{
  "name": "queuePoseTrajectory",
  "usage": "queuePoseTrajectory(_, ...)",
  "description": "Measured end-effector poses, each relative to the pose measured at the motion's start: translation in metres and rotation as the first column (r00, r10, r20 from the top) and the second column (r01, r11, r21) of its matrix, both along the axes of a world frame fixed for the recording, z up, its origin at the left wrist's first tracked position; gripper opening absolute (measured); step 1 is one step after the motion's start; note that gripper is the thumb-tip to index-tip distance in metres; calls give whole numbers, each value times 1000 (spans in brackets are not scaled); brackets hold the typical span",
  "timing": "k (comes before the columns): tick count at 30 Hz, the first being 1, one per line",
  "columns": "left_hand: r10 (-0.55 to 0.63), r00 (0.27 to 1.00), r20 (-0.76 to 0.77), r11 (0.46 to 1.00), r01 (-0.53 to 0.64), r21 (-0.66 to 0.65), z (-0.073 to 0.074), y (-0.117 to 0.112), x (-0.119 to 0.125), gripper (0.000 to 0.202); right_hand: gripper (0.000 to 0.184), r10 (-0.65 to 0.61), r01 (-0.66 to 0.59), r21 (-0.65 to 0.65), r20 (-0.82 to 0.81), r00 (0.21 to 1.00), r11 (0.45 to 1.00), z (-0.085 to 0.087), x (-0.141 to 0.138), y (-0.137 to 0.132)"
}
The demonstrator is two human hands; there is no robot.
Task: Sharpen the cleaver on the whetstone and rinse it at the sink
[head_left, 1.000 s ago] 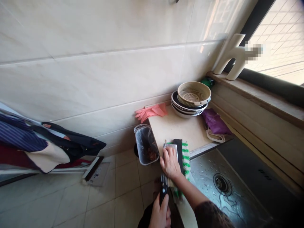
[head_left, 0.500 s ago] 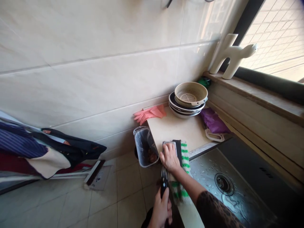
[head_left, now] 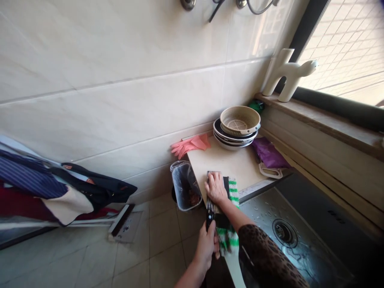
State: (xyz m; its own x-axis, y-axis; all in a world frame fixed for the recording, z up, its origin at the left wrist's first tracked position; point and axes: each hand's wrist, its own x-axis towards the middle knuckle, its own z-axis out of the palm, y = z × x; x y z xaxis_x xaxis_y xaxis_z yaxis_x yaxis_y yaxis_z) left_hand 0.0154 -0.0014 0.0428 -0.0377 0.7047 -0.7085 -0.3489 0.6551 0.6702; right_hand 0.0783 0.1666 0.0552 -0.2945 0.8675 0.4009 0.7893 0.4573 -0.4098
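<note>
My left hand (head_left: 206,247) is wrapped round the black handle (head_left: 210,216) of a broad-bladed kitchen knife, low at the counter's near edge. The shiny blade (head_left: 213,174) points away from me. My right hand (head_left: 216,188) lies with its fingers flat on the blade, pressing from above and hiding much of it. Beneath the blade is a dark flat slab (head_left: 226,183), possibly a sharpening stone, mostly covered. It rests on a green-and-white striped cloth (head_left: 233,196) beside the sink.
The sink (head_left: 267,206) with its drain is right of my hands. A lined bin (head_left: 184,188) stands below the counter's left edge. Pink gloves (head_left: 192,146), stacked bowls (head_left: 231,146) under a beige colander (head_left: 240,120), and a purple cloth (head_left: 270,154) lie farther back.
Both hands and the knife have slid a little forward, away from me, along the slab. The view has tilted slightly up, showing more of the wall fittings.
</note>
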Motion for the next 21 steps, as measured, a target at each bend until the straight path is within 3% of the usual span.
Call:
queuePoseTrajectory(4,7,998,-56,996,-13,-92,-15,-22,-3,90,21,39,-39,11,21,999,999,-2,0,-24)
queuePoseTrajectory(6,13,998,-57,996,-18,-91,-16,-19,-3,90,20,33,-34,15,44,998,999,-2,0,-21)
queuePoseTrajectory(10,-13,1000,15,1000,13,-6,-4,4,-1,84,14,-11,10,14,67,998,1000,-1,0,2)
queuePoseTrajectory(16,-45,996,-81,997,40,-69,-19,-19,-7,88,23,31,-31,13,49,998,999,-2,0,-23)
queuePoseTrajectory(21,-28,1000,-9,999,28,-16,-2,7,-3,83,15,-16,16,2,41,999,1000,-3,0,6)
